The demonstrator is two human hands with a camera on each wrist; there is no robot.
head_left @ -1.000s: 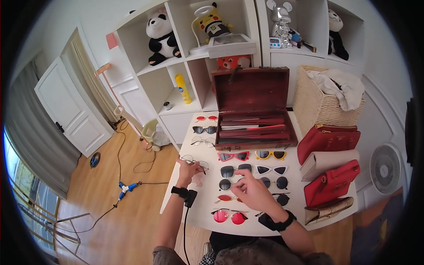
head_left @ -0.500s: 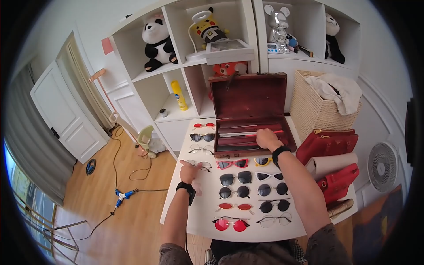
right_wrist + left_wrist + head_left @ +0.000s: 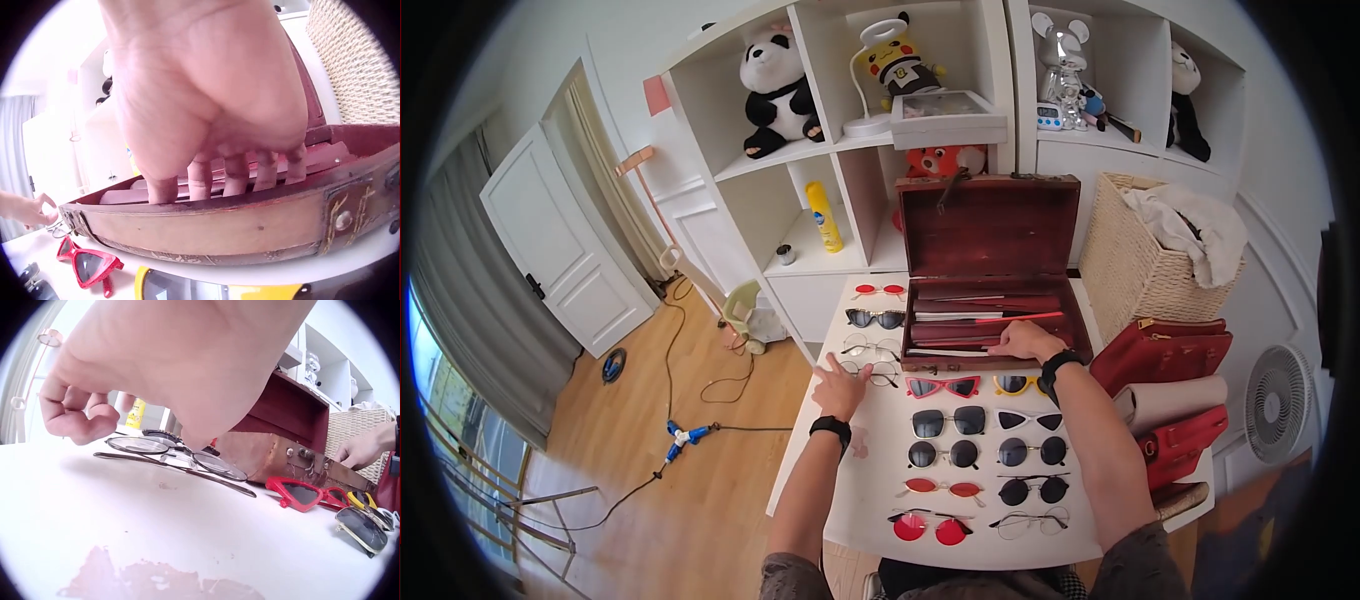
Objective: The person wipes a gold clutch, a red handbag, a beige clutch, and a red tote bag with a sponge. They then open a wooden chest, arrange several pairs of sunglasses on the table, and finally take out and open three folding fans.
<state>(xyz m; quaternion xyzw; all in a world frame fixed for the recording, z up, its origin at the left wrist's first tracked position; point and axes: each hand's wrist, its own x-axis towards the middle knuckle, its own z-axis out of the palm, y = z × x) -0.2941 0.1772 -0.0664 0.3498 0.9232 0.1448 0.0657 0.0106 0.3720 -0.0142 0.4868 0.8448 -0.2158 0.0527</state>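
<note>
My left hand [image 3: 840,390] is at the left side of the table, close over a pair of thin-framed clear eyeglasses [image 3: 880,375]. In the left wrist view its fingers [image 3: 81,419] bend loosely above the table, with the eyeglasses lying folded under the hand. My right hand [image 3: 1032,343] reaches into the open dark-red suitcase [image 3: 990,240], near its front wall. Its fingers [image 3: 234,175] point down among flat dark-red pieces [image 3: 319,156]; the fingertips are hidden behind the wall, and I cannot tell whether they grip one.
Sunglasses stand in rows in front of the suitcase, among them a red cat-eye pair [image 3: 942,387] and a pink-lensed round pair [image 3: 930,528]. Red bags [image 3: 1165,355] and a wicker basket [image 3: 1145,270] line the right side. A white cube shelf [image 3: 800,290] stands behind.
My right hand has moved from above the sunglasses up into the suitcase, then slightly toward its front. My left hand stays by the clear eyeglasses, which now lie closer to the pair behind them.
</note>
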